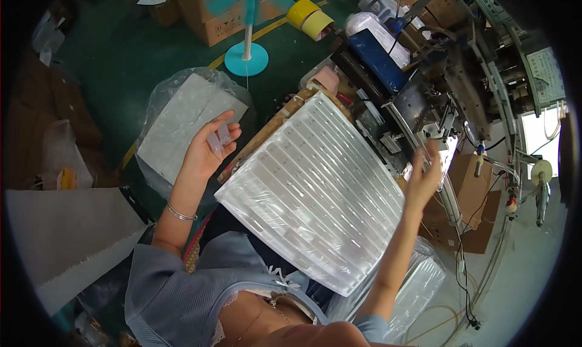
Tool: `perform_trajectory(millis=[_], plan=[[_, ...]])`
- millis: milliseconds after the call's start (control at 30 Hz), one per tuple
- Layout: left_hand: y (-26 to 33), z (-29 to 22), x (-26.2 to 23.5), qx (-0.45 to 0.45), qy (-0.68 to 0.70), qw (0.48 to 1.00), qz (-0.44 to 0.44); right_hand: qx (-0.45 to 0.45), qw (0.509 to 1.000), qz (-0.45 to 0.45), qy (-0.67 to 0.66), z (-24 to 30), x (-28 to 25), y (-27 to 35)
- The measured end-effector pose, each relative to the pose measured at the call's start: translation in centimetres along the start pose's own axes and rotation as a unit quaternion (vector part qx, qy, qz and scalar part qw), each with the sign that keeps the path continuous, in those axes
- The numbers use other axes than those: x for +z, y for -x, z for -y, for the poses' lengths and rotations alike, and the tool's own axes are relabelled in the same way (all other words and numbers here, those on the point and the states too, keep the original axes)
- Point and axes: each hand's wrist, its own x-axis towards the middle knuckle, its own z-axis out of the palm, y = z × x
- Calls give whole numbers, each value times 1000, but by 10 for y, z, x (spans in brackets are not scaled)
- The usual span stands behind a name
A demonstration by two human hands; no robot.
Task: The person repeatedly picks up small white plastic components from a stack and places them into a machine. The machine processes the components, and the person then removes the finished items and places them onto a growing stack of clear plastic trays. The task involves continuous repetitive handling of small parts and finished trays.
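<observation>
My left hand is raised palm up with the fingers curled, holding small pale translucent rectangular pieces. It is above the left edge of a wide white tray with long parallel rows, partly covered by shiny clear film. My right hand reaches up beside the metal fixture of a machine, past the tray's right edge. Its fingers are stretched out, a little blurred, and I see nothing between them. Whether the fingertips touch the fixture I cannot tell.
A plastic-wrapped white stack lies left of the tray. Beyond it stands a turquoise fan base near a cardboard box. More film-wrapped trays are at lower right. Cables hang below the machine. A grey-white panel is at left.
</observation>
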Motion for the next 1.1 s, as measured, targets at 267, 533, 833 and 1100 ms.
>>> perform_trajectory(millis=[267,533,833,1100], plan=[[40,8,21,100,-228,968,9,-170,932,296,-118,125,65,71],[45,31,12,196,-389,899,35,-290,903,316,21,157,111,129],[36,22,41,335,-640,688,74,-297,886,358,5,132,112,138],[-34,63,127,398,-633,634,197,-78,916,265,-292,91,29,86]])
